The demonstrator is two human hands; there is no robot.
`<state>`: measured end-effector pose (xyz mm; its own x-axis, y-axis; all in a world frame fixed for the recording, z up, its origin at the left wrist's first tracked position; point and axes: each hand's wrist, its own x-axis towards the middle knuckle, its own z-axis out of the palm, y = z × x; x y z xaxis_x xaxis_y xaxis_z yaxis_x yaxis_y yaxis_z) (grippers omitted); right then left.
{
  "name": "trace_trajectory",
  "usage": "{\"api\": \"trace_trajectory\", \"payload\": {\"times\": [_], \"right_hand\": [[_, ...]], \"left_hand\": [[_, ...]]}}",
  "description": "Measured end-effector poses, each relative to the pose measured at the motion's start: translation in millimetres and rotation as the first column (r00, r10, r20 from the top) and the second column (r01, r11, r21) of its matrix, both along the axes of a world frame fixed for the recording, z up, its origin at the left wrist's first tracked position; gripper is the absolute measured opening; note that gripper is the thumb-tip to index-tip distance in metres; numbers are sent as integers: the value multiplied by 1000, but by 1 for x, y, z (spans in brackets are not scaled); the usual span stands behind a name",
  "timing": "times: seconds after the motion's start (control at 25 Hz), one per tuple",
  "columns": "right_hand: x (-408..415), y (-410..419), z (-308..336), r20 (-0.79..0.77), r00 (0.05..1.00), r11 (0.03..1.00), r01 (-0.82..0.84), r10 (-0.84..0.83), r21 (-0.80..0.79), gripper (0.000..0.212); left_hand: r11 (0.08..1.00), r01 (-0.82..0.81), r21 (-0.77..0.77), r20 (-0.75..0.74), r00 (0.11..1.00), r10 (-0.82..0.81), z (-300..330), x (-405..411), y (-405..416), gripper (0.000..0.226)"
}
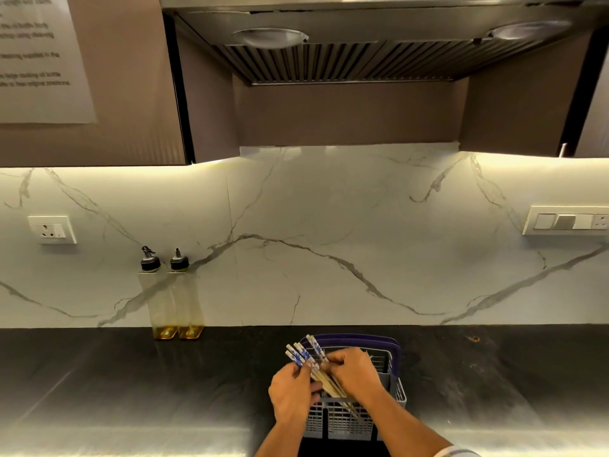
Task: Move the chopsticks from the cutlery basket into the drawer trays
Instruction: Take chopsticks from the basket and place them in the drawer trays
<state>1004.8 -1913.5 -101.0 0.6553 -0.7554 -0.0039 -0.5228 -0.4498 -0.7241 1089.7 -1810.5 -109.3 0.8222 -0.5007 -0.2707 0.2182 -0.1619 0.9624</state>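
A grey plastic cutlery basket with a purple handle stands on the dark counter near its front edge. A bundle of several wooden chopsticks with blue-and-white patterned tops leans out of it toward the upper left. My left hand is closed around the bundle from the left. My right hand grips the same bundle from the right, over the basket. The chopsticks' lower ends are hidden inside the basket. No drawer or tray is in view.
Two clear oil bottles with black spouts stand against the marble backsplash at the left. A wall socket is at the far left, a switch panel at the right. A range hood hangs overhead.
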Motion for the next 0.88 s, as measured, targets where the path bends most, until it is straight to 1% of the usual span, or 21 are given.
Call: {"api": "trace_trajectory", "payload": {"times": [0.12, 0.28, 0.36, 0.44, 0.48, 0.56, 0.68, 0.76, 0.88], "right_hand": [[-4, 4, 19, 122, 992, 999, 24, -21, -23, 12], [-10, 9, 48, 213, 976, 999, 47, -47, 3, 15], [-14, 10, 66, 263, 963, 998, 50, -56, 28, 18], [-18, 11, 81, 308, 949, 998, 54, -64, 41, 20], [-20, 11, 87, 333, 941, 997, 55, -68, 49, 20], [-24, 14, 99, 391, 918, 997, 46, -69, 68, 19], [-29, 21, 114, 472, 879, 994, 9, -57, 105, 18], [-34, 27, 123, 515, 856, 987, -39, -48, 155, 18], [-42, 36, 132, 523, 852, 978, -98, -15, 186, 20]], "left_hand": [[999, 19, -49, 20, 1000, -18, 15, 19, 7, 9], [998, 13, -59, 110, 994, -7, 51, 54, 28, 9], [999, 30, -45, 201, 979, -20, 72, 69, 38, 14], [997, 79, -16, 303, 950, -71, 93, 77, 49, 17], [994, 111, -24, 331, 939, -97, 103, 78, 55, 17], [984, 159, -79, 359, 925, -121, 120, 79, 66, 14], [968, 196, -158, 362, 923, -127, 142, 77, 78, 8], [961, 227, -158, 379, 913, -153, 152, 76, 84, 9], [951, 299, -82, 426, 873, -238, 163, 71, 92, 13]]}}
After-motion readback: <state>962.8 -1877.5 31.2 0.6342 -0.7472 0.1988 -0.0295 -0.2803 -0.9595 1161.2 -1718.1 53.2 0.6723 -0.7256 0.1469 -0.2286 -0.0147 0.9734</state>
